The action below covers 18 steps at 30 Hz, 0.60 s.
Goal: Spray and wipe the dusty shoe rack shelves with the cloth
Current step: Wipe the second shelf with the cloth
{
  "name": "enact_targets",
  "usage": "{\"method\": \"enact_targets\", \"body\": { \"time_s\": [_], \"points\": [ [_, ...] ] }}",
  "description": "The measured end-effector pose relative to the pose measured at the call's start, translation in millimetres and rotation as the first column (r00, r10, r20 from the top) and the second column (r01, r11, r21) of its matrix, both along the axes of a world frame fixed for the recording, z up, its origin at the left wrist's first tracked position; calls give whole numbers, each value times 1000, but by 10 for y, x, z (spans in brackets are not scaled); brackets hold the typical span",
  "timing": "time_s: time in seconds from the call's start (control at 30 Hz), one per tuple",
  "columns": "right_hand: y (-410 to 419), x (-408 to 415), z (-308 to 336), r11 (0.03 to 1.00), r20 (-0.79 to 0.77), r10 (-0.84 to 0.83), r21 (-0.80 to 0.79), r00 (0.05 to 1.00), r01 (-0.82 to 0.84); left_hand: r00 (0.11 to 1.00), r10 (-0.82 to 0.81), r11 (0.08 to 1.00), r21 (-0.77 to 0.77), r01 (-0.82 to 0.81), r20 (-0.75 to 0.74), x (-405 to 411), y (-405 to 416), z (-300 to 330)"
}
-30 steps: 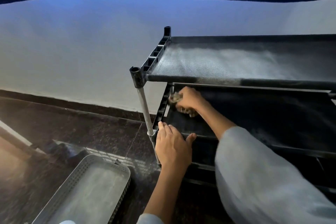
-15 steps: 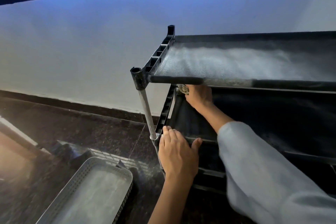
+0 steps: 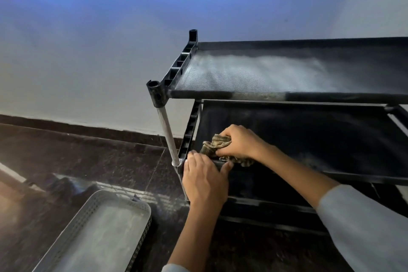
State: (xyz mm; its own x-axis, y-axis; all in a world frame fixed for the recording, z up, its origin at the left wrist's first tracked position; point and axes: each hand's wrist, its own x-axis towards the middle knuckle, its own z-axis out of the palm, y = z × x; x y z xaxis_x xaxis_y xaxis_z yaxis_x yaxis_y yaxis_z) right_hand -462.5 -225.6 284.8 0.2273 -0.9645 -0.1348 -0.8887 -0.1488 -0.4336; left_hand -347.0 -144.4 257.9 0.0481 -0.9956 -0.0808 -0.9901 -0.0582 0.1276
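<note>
A grey perforated tray (image 3: pixel 95 232) sits on the dark tiled floor (image 3: pixel 66 157) at lower left, dusty inside, well apart from the wall (image 3: pixel 88 62) behind it. Right of the tray stands the black rack (image 3: pixel 176 68), its front-left corner carried on a metal post (image 3: pixel 167 132). The top shelf (image 3: pixel 265 70) shows a pale film of dust across its fabric, thickest toward the left and middle.

The left hand (image 3: pixel 204 180) rests on the front-left corner of the middle shelf (image 3: pixel 309 139), just beside the base of the post; its grip is loosely wrapped over the front rail, fingers on top and thumb reaching along the rail to the right. Just right of it, touching the thumb's side, lies the cloth (image 3: pixel 217 146), a crumpled brownish rag pressed onto the middle shelf at its front-left corner. The right hand (image 3: pixel 240 142) holds it, grip curled and bunched around the cloth from above. The forearm runs back to the lower right into a pale sleeve (image 3: pixel 364 227). Some pale dust remains on the middle shelf right of the wrist.
</note>
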Motion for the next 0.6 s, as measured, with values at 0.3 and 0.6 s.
{"method": "enact_targets", "body": {
  "time_s": [0.3, 0.6],
  "points": [
    [-926, -230, -177, 884, -185, -260, -440, 948, 156, 998, -20, 994, -108, 13, -62, 22, -16, -62],
    [154, -506, 193, 975, -110, 102, 206, 989, -78, 1000, 24, 1000, -16, -24, 12, -33, -1, -84]
  ]
}}
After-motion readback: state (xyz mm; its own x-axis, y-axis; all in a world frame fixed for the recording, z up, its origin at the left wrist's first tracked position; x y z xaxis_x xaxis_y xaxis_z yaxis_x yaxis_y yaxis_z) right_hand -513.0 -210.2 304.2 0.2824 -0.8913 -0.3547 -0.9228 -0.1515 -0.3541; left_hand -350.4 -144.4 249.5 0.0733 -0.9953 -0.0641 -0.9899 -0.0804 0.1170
